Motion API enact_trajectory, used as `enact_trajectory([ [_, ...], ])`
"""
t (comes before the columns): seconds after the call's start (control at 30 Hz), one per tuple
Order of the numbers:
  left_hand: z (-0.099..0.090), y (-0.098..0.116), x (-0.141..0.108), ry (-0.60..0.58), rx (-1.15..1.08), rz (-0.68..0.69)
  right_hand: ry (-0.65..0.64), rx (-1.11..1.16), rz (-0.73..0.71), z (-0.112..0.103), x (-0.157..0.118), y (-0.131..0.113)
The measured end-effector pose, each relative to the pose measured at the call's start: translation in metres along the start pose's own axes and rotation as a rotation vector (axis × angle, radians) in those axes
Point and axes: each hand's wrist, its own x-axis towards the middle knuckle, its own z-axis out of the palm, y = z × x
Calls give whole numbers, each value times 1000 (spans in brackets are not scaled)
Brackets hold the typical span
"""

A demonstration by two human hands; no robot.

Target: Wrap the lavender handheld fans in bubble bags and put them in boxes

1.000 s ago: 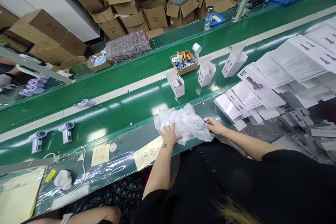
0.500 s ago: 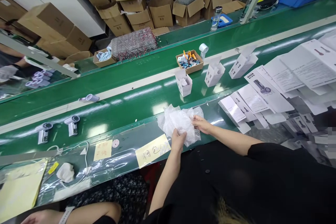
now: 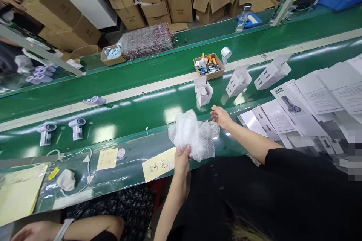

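My left hand (image 3: 182, 157) pinches the lower edge of a white translucent bubble-wrap bag (image 3: 187, 130) and holds it up over the near edge of the bench. Under and beside it lie more bubble-wrap bags (image 3: 207, 141), flat on the bench. To the right of the held bag, my right hand (image 3: 221, 116) is in the air with nothing in it, its fingers loosely bent and apart. Just beyond it on the green belt stands an open white box (image 3: 203, 91) with something white inside. Two more open white boxes, one (image 3: 239, 80) nearer and one (image 3: 273, 72) farther right, stand beside it.
Handheld fans (image 3: 77, 128) lie on the belt (image 3: 135, 120) at left. A carton of tools and parts (image 3: 209, 66) sits beyond the boxes. Printed flat boxes (image 3: 294, 105) are piled at right. Another person's arm (image 3: 90, 228) rests at lower left.
My right hand has let go of the bubble wrap and moved right and up, away from it. My left hand has lifted one bag off the others and shifted slightly left.
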Motion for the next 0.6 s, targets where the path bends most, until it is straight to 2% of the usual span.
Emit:
enact_trajectory([
  [0.1,-14,2,5,56,85,63,38,-187,-1,-1,3,16],
  [0.2,-14,-5,1,156,456,-11,-70,-428,-106,7,0,38],
  [0.23,-12,-8,-2,200,600,5,-111,-466,-127,8,0,43],
  [0.3,-7,-13,-11,275,857,151,-179,-446,-128,8,0,47],
  [0.37,1,-15,-19,289,1026,361,-234,-386,-121,7,0,46],
  [0.4,8,-16,-21,276,1063,440,-260,-351,-117,7,-1,45],
  [0.47,25,-16,-19,202,1053,505,-299,-281,-104,13,-7,43],
  [0.53,42,-15,-10,130,973,495,-336,-218,-94,24,-13,43],
  [0.6,53,-11,2,127,880,427,-392,-192,-126,34,-14,41],
])
